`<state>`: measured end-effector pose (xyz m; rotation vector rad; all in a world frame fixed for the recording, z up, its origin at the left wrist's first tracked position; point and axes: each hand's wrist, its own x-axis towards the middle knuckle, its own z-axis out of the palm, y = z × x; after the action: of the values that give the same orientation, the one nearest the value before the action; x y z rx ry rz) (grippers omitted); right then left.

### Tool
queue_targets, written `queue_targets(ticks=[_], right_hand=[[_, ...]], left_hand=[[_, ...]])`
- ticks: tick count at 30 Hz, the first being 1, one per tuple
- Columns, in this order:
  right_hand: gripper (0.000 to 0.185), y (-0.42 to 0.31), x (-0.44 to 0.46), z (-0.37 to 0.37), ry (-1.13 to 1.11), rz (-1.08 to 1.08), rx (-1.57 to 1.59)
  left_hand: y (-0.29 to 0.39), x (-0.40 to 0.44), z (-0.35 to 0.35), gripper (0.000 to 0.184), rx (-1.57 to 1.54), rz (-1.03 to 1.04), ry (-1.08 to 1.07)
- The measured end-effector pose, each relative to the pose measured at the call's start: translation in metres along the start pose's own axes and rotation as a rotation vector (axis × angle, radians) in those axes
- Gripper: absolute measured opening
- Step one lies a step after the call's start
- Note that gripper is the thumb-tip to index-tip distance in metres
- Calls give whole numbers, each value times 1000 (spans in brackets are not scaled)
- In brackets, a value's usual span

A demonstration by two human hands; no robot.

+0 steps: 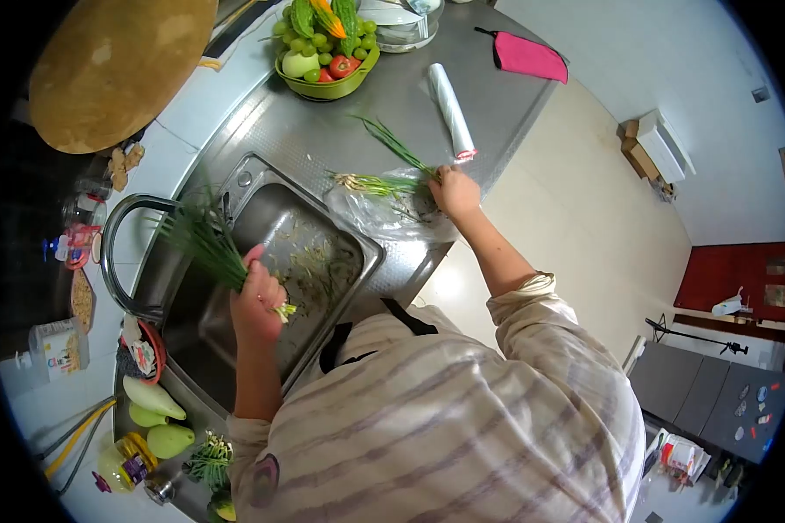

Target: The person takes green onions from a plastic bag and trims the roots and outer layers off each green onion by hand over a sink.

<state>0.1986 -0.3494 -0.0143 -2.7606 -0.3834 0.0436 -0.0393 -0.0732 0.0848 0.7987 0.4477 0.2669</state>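
Note:
My left hand [257,296] is closed around a bunch of spring onions [202,244] above the sink [371,254]. Their green tops point toward the tap and look blurred; the white root ends stick out below my fist. Over on the counter, my right hand [455,192] grips a few long spring onion stalks [391,141] near its fingertips. Below and beside that hand lies a clear plastic bag [384,222], with more spring onions [371,184] on it, white ends toward the sink. Bits of trimmed leaf and peel [318,266] are scattered on the sink bottom.
A curved tap [113,240] arches at the sink's left. Behind the bag lie a plastic-film roll [452,109], a green fruit basket [344,85] and a pink cloth [532,59]. Pale green gourds [170,440], an oil bottle [126,462] and another greens bundle [209,460] stand at lower left.

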Motion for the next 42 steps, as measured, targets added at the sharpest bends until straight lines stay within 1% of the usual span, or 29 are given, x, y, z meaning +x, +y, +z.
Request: queue_targets(ticks=[1,3,5,7,8,10,11,12,14,15,16,18,20,21,22,23,24,26,28,29,30,32,33,35,37,42], right_hand=[[21,4,3,3,-44,8,-93],[21,9,10,11,-45,29,-76],[22,10,15,13,-49,52,-60],[20,6,18,10,-91,116,7],[20,3,19,4,-90,105,9],[19,-8,20,-9,-75,122,172],[16,-15,21,-8,25,70,266],[16,-25,20,-10,20,49,271],[15,-55,13,-23,-109,77,695],[11,-72,5,-27,-229,14,1028],[11,-94,-7,-37,-256,-11,1033],[10,-143,-35,-59,-443,-165,1305],[12,-175,-59,-64,-518,-239,1310],[15,-187,-69,-67,-554,-290,1307],[15,-199,-78,-71,-583,-304,1307],[16,-209,-86,-75,-590,-386,1275],[16,-215,-91,-77,-592,-465,1240],[16,-221,-97,-76,-644,-487,1218],[17,-228,-102,-75,-716,-469,1248],[19,-231,-104,-81,-733,-426,1196],[19,-235,-106,-88,-733,-428,1189],[18,-244,-109,-100,-155,-810,936],[18,-247,-109,-101,-154,-808,933],[16,-252,-108,-101,-69,-980,810],[15,-254,-108,-101,-48,-979,791],[15,-254,-107,-101,-39,-952,775]], left_hand=[[-2,0,4,21,-6,-32,11],[-2,0,11,19,12,-72,15],[-5,2,8,21,0,-58,21],[-4,0,6,22,-11,-46,26],[-2,-1,5,21,-10,-54,47],[2,-3,2,21,-17,-42,74],[4,-5,0,21,-5,-48,85],[6,-8,-2,21,6,-55,97],[8,-10,-3,21,-23,-42,113],[10,-11,-2,21,-47,-46,119],[10,-12,-1,21,-51,-21,144],[12,-14,4,24,-8,-30,81],[21,-17,16,26,-33,-35,66],[24,-18,21,26,-37,-16,95],[27,-19,26,26,-37,50,62],[31,-22,25,26,-35,112,25],[35,-25,22,26,-39,122,40],[42,-29,19,23,-18,152,-33],[48,-35,14,23,-13,155,-11],[49,-38,10,22,-41,146,-16],[50,-40,7,21,-71,136,-21],[50,-43,8,20,-55,156,-16],[50,-44,9,20,-47,171,5],[49,-44,13,20,-39,184,22],[47,-45,16,20,-15,231,53],[47,-44,21,19,-32,239,36]])
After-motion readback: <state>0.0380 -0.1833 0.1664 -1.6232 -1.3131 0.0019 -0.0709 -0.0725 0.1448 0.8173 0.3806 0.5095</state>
